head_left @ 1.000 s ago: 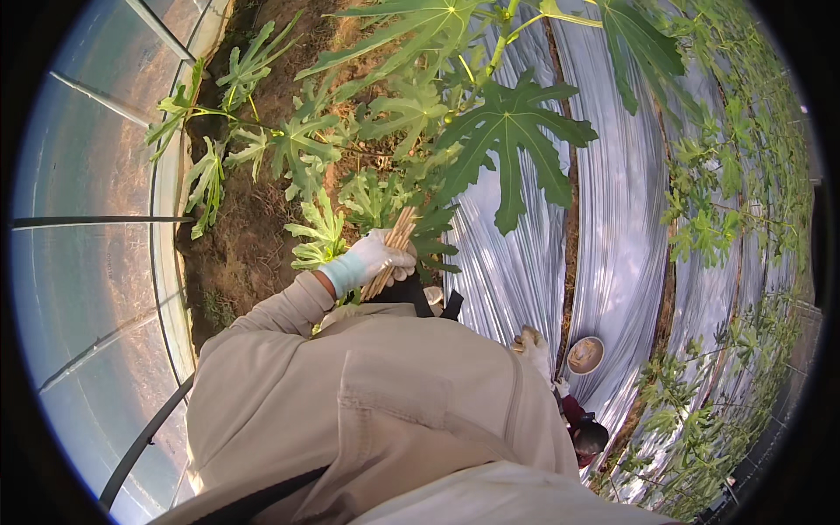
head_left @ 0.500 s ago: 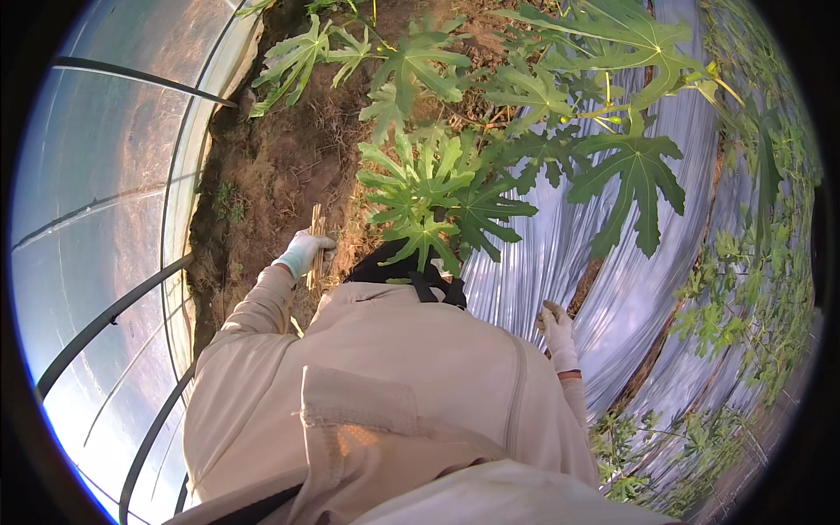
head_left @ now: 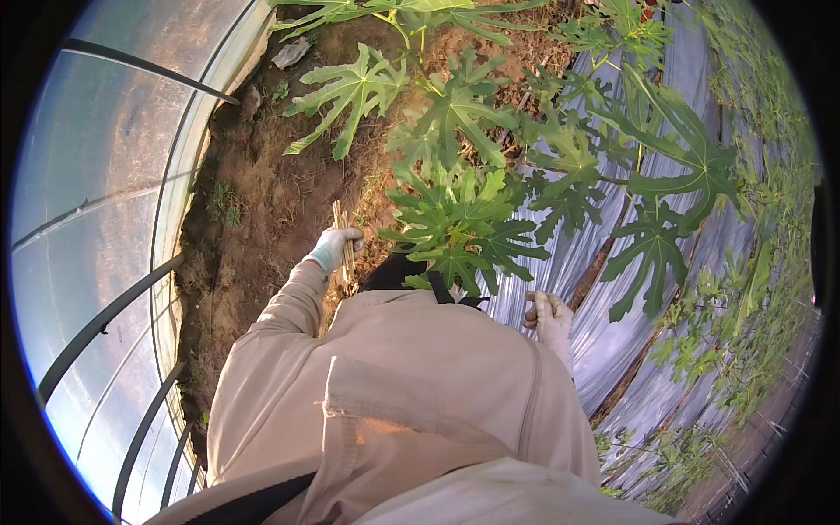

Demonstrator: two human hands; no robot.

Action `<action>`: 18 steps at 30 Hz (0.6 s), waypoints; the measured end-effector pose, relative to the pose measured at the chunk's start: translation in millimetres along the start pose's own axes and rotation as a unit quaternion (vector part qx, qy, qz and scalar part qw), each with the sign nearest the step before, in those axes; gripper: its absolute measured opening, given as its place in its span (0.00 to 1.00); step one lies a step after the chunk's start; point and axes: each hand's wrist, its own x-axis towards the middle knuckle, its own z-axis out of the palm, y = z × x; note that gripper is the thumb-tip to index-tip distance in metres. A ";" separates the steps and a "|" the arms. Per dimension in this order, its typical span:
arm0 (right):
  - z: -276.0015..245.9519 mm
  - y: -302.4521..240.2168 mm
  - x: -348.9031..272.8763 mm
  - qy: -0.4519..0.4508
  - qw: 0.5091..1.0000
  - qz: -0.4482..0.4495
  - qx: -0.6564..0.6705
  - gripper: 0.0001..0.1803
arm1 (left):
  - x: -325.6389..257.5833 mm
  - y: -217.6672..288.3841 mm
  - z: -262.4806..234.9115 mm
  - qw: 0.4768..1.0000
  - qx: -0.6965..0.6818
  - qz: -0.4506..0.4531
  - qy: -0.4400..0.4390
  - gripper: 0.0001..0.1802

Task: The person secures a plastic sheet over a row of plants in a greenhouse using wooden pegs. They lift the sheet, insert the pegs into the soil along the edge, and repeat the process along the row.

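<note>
In a pale work glove with a light blue-green back, my left hand (head_left: 333,248) is closed round a bundle of thin straw-coloured sticks (head_left: 347,258), held above the bare soil to the left of my body. My right hand (head_left: 550,317), also in a pale glove, is over the silvery sheeting (head_left: 604,363) on the right. Its fingers are curled together; whether something small sits in them I cannot make out. Between my hands, close to my chest, a fig plant (head_left: 459,219) spreads broad lobed leaves.
A clear plastic greenhouse wall (head_left: 96,219) with dark curved bars (head_left: 109,324) runs along my left. Fig branches with large leaves (head_left: 665,179) reach across the far right. More green plants (head_left: 717,332) grow along rows beyond the sheeting. A grey stone-like lump (head_left: 291,52) lies on the soil.
The plants have shifted in view as my body moves. My left hand, still gripping the sticks, appears farther right; my right hand has come slightly inward and its fingers are more curled.
</note>
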 end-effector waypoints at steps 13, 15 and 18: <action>261.0 -216.3 128.3 -0.268 0.811 -0.360 -0.376 0.21 | -16.4 -51.9 -115.3 0.982 -0.082 -0.008 0.169 0.04; 290.4 -228.7 167.5 -0.230 0.783 -0.318 -0.483 0.24 | -24.6 -68.3 -117.9 0.974 -0.102 -0.022 0.200 0.05; 321.8 -245.3 227.9 -0.233 0.729 -0.315 -0.561 0.31 | -38.0 -89.7 -102.6 0.970 -0.129 -0.028 0.204 0.05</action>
